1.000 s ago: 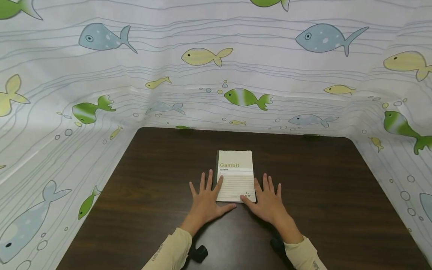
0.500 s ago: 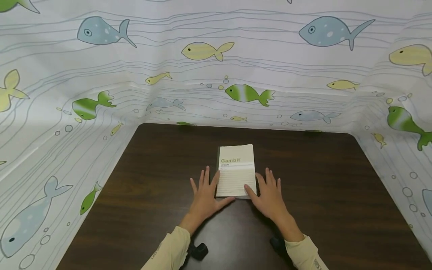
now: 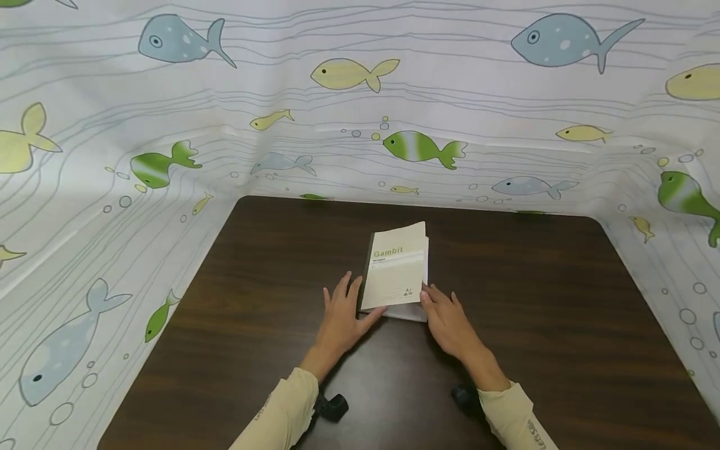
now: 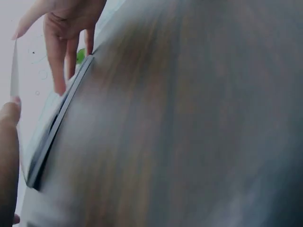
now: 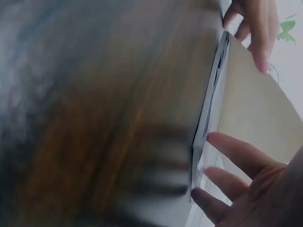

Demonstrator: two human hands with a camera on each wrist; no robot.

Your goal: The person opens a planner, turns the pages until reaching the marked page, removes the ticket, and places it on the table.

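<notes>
A cream notebook [image 3: 396, 265] marked "Gambit", with a dark spine on its left, lies on the dark table. Its front cover is raised and bent, baring pale pages [image 3: 406, 311] along the bottom and right. My left hand [image 3: 337, 319] is by the lower left corner, fingers spread and thumb at the cover's bottom edge. On the right side, my right hand [image 3: 452, 324] has its thumb at the cover's edge. The right wrist view shows the right-hand fingers [image 5: 232, 153] extended against the page edges, under the lifted cover.
Dark wood-grain table [image 3: 270, 262] surrounds the notebook. A white curtain [image 3: 337, 106] printed with fish borders it at the back and both sides. Black wrist devices [image 3: 333, 407] sit beneath the cream sleeves [image 3: 284, 406].
The notebook's cover has risen from lying flat, and pages show beneath it. My right thumb has moved from on top of the cover to its right edge. The head view has tilted down slightly.
</notes>
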